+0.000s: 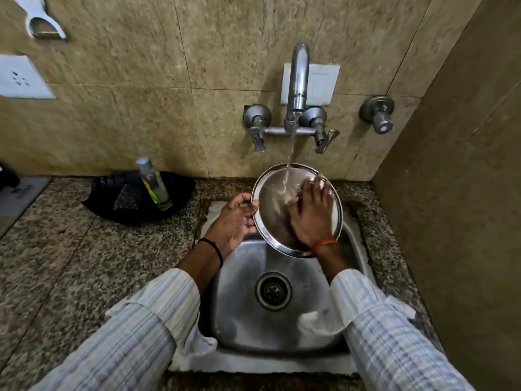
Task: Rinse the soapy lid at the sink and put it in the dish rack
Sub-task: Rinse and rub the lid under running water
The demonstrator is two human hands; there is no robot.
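A round steel lid is held tilted above the steel sink, under a thin stream of water from the tap. My left hand grips the lid's left rim. My right hand lies flat on the lid's right half, fingers spread, with some foam at the fingertips. No dish rack is in view.
A black tray on the granite counter to the left holds a clear bottle and a scrub pad. Two tap handles stick out from the tiled wall; a side wall stands close on the right.
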